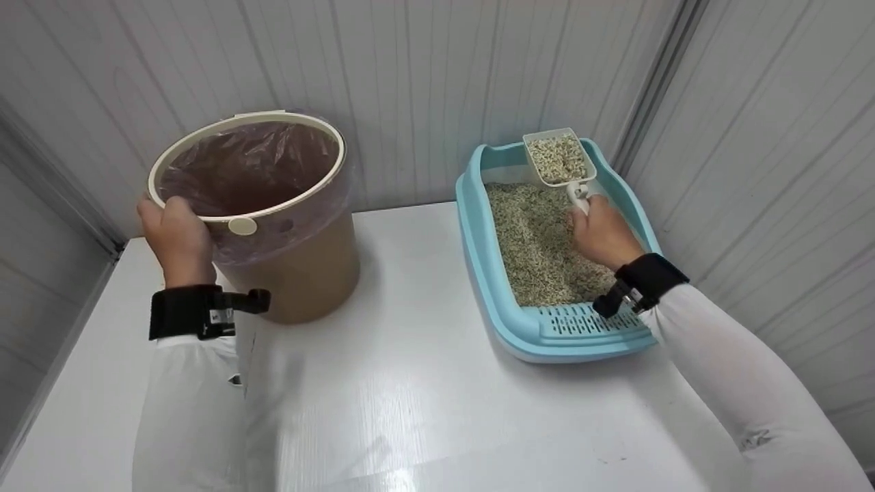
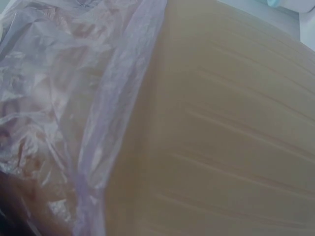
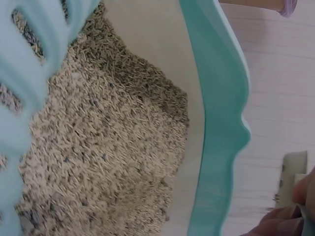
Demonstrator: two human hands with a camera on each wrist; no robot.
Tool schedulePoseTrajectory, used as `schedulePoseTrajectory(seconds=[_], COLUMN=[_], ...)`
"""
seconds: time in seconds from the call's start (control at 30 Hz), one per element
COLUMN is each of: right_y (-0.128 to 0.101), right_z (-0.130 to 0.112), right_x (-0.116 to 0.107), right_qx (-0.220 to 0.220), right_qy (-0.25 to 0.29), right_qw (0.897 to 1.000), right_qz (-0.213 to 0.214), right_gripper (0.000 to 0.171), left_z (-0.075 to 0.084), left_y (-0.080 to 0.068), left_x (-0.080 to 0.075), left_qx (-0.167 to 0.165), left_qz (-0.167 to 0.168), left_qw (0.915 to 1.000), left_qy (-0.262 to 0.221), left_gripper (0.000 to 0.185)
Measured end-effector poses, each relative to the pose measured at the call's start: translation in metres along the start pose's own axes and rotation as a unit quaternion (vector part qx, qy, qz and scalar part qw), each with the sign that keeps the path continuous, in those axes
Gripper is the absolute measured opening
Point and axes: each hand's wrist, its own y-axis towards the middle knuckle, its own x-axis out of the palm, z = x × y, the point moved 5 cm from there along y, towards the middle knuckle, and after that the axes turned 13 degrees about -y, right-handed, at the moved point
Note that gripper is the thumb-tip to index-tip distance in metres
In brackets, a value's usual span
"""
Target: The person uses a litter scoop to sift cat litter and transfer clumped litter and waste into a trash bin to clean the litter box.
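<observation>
At the left in the head view, my left hand (image 1: 179, 240) grips the cream rim of a brown trash bin (image 1: 304, 283). A thin purplish plastic bag (image 1: 256, 160) lines it and folds over the outside. The bin leans slightly. My right hand (image 1: 607, 232) holds a white litter scoop (image 1: 578, 194) by its handle. Pale pellet litter fills the scoop's head, which is raised above the far end of a blue litter box (image 1: 482, 236). More litter (image 1: 530, 249) covers the box's floor. In the left wrist view, bag (image 2: 120, 93) and bin wall (image 2: 221, 123) hide my left hand.
Both the bin and the litter box stand on a white table (image 1: 410, 328). Grey panelled walls (image 1: 410, 89) rise behind and at both sides. A slotted blue grate (image 1: 581, 321) spans the box's near end.
</observation>
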Motion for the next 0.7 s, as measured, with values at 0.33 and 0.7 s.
schedulePoseTrajectory(seconds=[0.33,0.7], right_y=[-0.004,-0.007], right_z=[0.002,0.01], right_x=[-0.029,-0.024], right_qx=[-0.039,-0.022], right_qy=[-0.124,-0.113], right_qw=[0.983,0.974], right_qz=[-0.132,-0.195], right_gripper=[0.04,0.038], left_z=[0.002,0.0], left_y=[0.0,0.001], left_x=[-0.002,0.0], left_qx=[0.0,-0.007], left_qz=[0.01,0.01], left_qw=[0.9999,0.9999], left_qy=[-0.003,-0.001], left_gripper=[0.059,0.057])
